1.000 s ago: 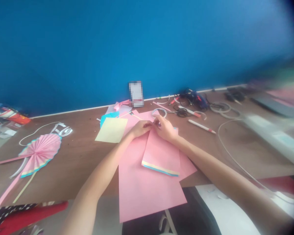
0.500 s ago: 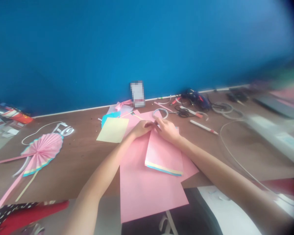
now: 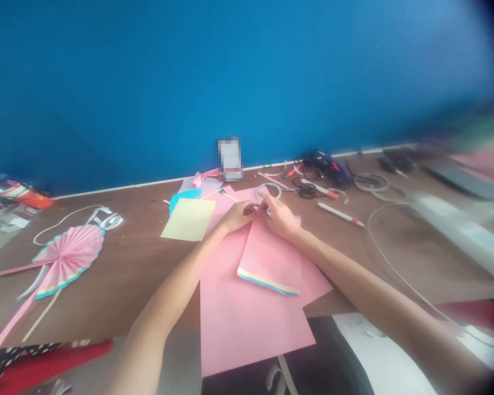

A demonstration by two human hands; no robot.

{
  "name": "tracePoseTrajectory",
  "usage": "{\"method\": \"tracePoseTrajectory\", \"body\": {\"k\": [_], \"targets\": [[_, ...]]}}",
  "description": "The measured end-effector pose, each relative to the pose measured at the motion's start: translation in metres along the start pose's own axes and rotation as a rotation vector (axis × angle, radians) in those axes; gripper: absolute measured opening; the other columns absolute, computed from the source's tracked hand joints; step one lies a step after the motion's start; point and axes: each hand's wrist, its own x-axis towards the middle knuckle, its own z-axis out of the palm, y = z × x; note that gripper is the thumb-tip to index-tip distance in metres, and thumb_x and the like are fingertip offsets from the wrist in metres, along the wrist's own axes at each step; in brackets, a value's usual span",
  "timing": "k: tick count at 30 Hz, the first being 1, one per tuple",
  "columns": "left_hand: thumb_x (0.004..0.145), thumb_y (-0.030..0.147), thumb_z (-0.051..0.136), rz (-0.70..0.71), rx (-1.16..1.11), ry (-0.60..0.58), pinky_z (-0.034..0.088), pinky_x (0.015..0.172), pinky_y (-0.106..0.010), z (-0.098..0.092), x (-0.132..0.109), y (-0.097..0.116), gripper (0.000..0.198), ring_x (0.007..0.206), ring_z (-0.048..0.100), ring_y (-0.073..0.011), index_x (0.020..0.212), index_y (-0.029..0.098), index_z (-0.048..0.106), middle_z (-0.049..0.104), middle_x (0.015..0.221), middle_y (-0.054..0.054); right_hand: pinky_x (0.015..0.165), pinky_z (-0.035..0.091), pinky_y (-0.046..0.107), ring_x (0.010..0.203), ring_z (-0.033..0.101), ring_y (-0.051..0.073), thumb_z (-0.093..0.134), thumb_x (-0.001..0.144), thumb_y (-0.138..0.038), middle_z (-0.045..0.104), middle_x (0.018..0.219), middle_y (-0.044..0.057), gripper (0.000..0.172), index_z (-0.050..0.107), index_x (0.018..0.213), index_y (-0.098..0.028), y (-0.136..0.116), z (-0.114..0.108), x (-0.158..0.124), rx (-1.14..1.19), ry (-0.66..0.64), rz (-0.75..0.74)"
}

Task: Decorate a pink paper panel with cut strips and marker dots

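Observation:
My left hand [image 3: 241, 215] and my right hand [image 3: 280, 215] meet at the far end of a pink paper [image 3: 274, 255] with yellow and blue strips along its near edge. The fingers of both hands are bent and pinched together on that far end; the exact grip is partly hidden. Beneath lie larger pink sheets [image 3: 247, 323], overhanging the table's front edge. A roll of tape [image 3: 268, 191] stands just beyond my right fingers. To the left of my left hand lies a pale yellow sheet [image 3: 188, 219] over a blue paper [image 3: 183, 198].
A pleated pink paper fan [image 3: 72, 252] with ribbon tails lies at the left on the brown table [image 3: 148, 280]. A phone [image 3: 230, 159] leans on the blue wall. At the right are a white pen [image 3: 341, 214], a dark cable bundle [image 3: 327, 167] and a white power strip [image 3: 465, 233].
The striped near edge of the pink paper has swung slightly left and tilted more. My hands stay at its far end, almost in the same place.

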Motion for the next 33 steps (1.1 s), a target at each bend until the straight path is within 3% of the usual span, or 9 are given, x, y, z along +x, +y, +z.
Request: {"method": "tracePoseTrajectory", "body": {"k": [4,8,11,13,16,22,27,33], "targets": [[0.078,0.026,0.06,-0.006,-0.035,0.004,0.045,0.074,-0.026,-0.001,0.002,-0.004,0.033,0.079,0.061,-0.0149,0.108,0.013,0.064,0.067,0.087,-0.005,0.085,0.046,0.036,0.097,0.059,0.024,0.044,0.089,-0.016,0.065,0.103,0.01,0.05,0.04,0.138,-0.02,-0.003,-0.002,0.0,-0.067,0.03,-0.045],[0.078,0.026,0.058,-0.024,-0.088,0.151,0.044,0.072,-0.024,-0.005,0.001,-0.001,0.025,0.078,0.059,-0.0133,0.1,0.014,0.061,0.064,0.085,-0.003,0.088,0.043,0.042,0.104,0.056,0.03,0.047,0.085,-0.016,0.064,0.113,0.016,0.054,0.04,0.139,-0.014,-0.01,-0.013,0.002,-0.238,0.071,-0.03],[0.078,0.027,0.057,-0.054,-0.115,0.2,0.044,0.073,-0.024,-0.008,-0.001,0.004,0.018,0.079,0.058,-0.0131,0.091,0.015,0.058,0.063,0.085,-0.002,0.088,0.042,0.042,0.099,0.059,0.029,0.045,0.086,-0.015,0.067,0.108,0.015,0.054,0.04,0.139,-0.013,-0.013,-0.018,0.002,-0.269,0.069,-0.009],[0.078,0.027,0.059,-0.048,-0.147,0.186,0.045,0.074,-0.025,-0.008,-0.003,0.007,0.018,0.08,0.058,-0.0133,0.091,0.015,0.057,0.062,0.085,-0.002,0.086,0.043,0.04,0.093,0.061,0.027,0.042,0.087,-0.015,0.069,0.102,0.012,0.05,0.043,0.137,-0.015,-0.013,-0.018,0.001,-0.23,0.061,-0.021],[0.079,0.033,0.062,-0.034,-0.229,0.069,0.046,0.074,-0.026,-0.008,-0.005,0.012,0.024,0.08,0.059,-0.0147,0.094,0.016,0.057,0.062,0.082,-0.001,0.081,0.046,0.034,0.09,0.062,0.024,0.039,0.089,-0.016,0.068,0.102,0.01,0.049,0.042,0.138,-0.019,-0.012,-0.016,-0.002,-0.097,0.037,-0.033],[0.069,0.045,0.075,-0.079,-0.206,0.016,0.04,0.059,-0.022,-0.01,-0.008,0.016,0.037,0.064,0.052,-0.0109,0.074,0.015,0.053,0.053,0.066,0.003,0.077,0.048,0.03,0.082,0.063,0.019,0.029,0.093,-0.016,0.066,0.096,0.007,0.049,0.035,0.141,-0.019,-0.009,-0.016,-0.001,0.117,0.08,0.019],[0.069,0.045,0.075,-0.087,-0.298,-0.008,0.045,0.07,-0.025,-0.013,-0.007,0.016,0.04,0.076,0.059,-0.0146,0.087,0.013,0.06,0.061,0.077,-0.001,0.064,0.045,0.03,0.067,0.063,0.022,0.036,0.092,-0.027,0.067,0.08,0.004,0.045,0.043,0.136,-0.018,-0.011,-0.019,0.002,0.048,0.087,0.203],[0.072,0.043,0.072,-0.12,-0.408,0.171,0.048,0.078,-0.028,-0.019,-0.002,0.009,0.048,0.084,0.064,-0.0174,0.109,0.013,0.064,0.07,0.091,-0.007,0.06,0.043,0.029,0.06,0.061,0.022,0.037,0.094,-0.032,0.063,0.065,0.002,0.037,0.053,0.126,-0.021,-0.008,-0.019,0.003,0.094,0.151,0.3]]}}
